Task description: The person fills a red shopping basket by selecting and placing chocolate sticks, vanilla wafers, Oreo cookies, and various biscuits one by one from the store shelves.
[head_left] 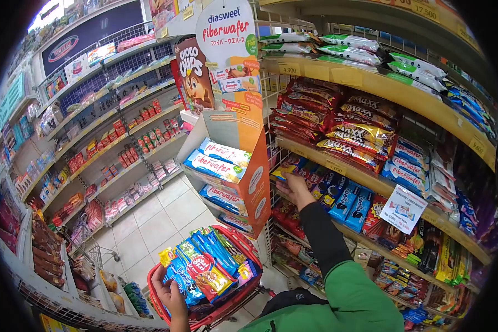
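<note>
My right hand [297,190] reaches into the middle shelf on the right. Its fingers close on the near edge of a yellow and purple snack packet [289,167], whose label I cannot read. Low in view, my left hand [170,294] rests at the left side of a red shopping basket [156,304], fingers loosely bent and thumb apart. Inside the basket lie blue wafer packs [181,281], a yellow and red snack pack [207,272] on top, and several other packets. Blue biscuit packs [345,198] stand in a row to the right of my right hand.
A cardboard fiberwafer display [255,191] stands between the basket and the shelves. Red-brown Maxx bags [355,135] fill the shelf above my right hand. A white price sign [399,210] hangs off the shelf edge. Tiled floor [163,213] and stocked shelves lie to the left.
</note>
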